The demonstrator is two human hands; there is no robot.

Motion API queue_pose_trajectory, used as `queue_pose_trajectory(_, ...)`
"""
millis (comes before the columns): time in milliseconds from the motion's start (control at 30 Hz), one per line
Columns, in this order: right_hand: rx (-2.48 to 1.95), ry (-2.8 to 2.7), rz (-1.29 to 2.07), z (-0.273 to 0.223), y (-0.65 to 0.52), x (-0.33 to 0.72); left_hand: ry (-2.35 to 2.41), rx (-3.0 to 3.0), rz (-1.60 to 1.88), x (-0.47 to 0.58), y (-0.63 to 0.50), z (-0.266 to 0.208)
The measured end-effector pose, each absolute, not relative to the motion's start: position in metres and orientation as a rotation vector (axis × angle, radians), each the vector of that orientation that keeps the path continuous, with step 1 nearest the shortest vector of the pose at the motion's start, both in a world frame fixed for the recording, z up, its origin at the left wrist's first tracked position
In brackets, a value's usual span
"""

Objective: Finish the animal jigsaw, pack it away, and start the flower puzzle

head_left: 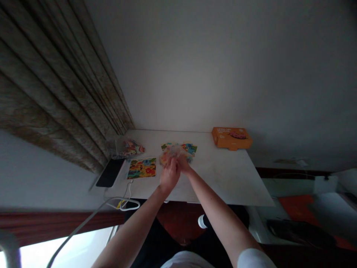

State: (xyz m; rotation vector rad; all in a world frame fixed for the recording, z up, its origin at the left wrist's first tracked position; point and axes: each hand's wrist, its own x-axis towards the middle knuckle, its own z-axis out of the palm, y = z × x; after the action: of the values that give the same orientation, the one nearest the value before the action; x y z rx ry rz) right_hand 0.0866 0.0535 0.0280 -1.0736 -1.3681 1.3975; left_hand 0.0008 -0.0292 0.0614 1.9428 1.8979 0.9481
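Both of my hands meet at the middle of the white table [223, 171]. My left hand [169, 174] is closed, its fingers curled at the near edge of a clear plastic bag [175, 149] with colourful pieces in it. Right beside it, my right hand [183, 164] is also closed on the bag, its fingertips partly hidden. Colourful puzzle pieces [192, 149] show just behind the bag on the tabletop. Left of my hands lies a bright picture card [141, 168] with cartoon animals.
Another clear bag of pieces [132, 147] sits at the back left. A black phone-like slab [111, 173] lies at the left edge, near a white cable [131, 203]. An orange box [232, 138] stands at the back right, by the wall.
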Motion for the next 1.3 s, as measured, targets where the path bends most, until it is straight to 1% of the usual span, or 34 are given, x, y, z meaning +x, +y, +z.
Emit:
queue_pose_trajectory(133,-0.979,-1.554,1.387,0.033,0.031,0.118,1.902,1.914,1.087,-0.009,-0.025,0.069)
queue_pose_trajectory(233,-0.988,-1.545,1.540,0.038,0.022,0.158,1.810,1.892,1.222,-0.013,-0.024,0.074)
queue_pose_trajectory(367,-1.211,-1.365,1.369,0.039,0.027,0.202,1.707,1.819,1.305,-0.008,-0.031,0.080)
queue_pose_trajectory(433,-1.264,-1.315,1.343,0.035,0.027,0.211,1.667,1.796,1.298,-0.002,-0.039,0.082)
queue_pose_trajectory(600,-1.195,-1.408,1.551,0.029,0.014,0.213,1.545,1.753,1.171,0.015,-0.063,0.086)
queue_pose_trajectory(833,-1.095,-1.676,1.723,0.046,0.010,0.226,1.344,1.752,0.787,0.037,-0.093,0.101)
queue_pose_trajectory(967,-1.025,-1.738,1.867,0.041,0.031,0.245,1.383,1.867,0.652,0.033,-0.075,0.102)
queue_pose_trajectory(1000,-1.059,-1.709,1.852,0.037,0.040,0.248,1.445,1.898,0.648,0.025,-0.061,0.099)
queue_pose_trajectory(1067,-1.218,-1.596,1.688,0.029,0.060,0.251,1.651,1.917,0.698,0.004,-0.026,0.089)
queue_pose_trajectory(1133,-1.504,-1.527,1.345,0.022,0.081,0.246,1.885,1.920,0.742,-0.023,0.015,0.074)
queue_pose_trajectory(1233,-1.731,-1.719,0.948,0.017,0.107,0.224,2.074,1.924,0.563,-0.058,0.065,0.052)
queue_pose_trajectory(1300,-1.821,-1.911,0.844,0.019,0.118,0.205,2.093,1.947,0.415,-0.069,0.087,0.041)
